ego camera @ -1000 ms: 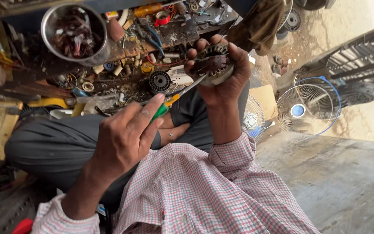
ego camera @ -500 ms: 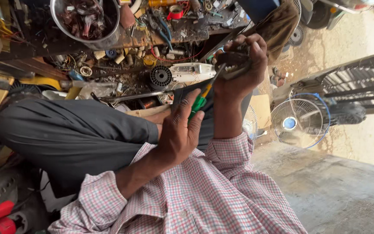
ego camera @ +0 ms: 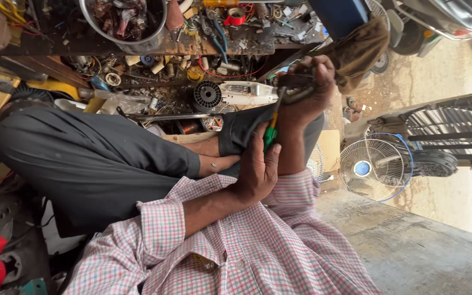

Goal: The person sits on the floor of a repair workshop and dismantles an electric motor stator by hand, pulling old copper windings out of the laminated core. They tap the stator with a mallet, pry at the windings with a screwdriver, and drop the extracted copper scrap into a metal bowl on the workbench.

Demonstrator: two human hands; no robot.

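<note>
Hands lowered toward lap; cluttered workbench above, fan right.

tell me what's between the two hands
In the head view, a green-and-yellow-handled screwdriver spans the gap: the left hand grips its handle, and its shaft runs up to the dark motor part held in the right hand.

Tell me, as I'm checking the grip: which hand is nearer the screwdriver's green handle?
Left. The left hand grips the screwdriver by its green handle; the right hand sits at the blade's far end, clutching a dark motor part.
</note>
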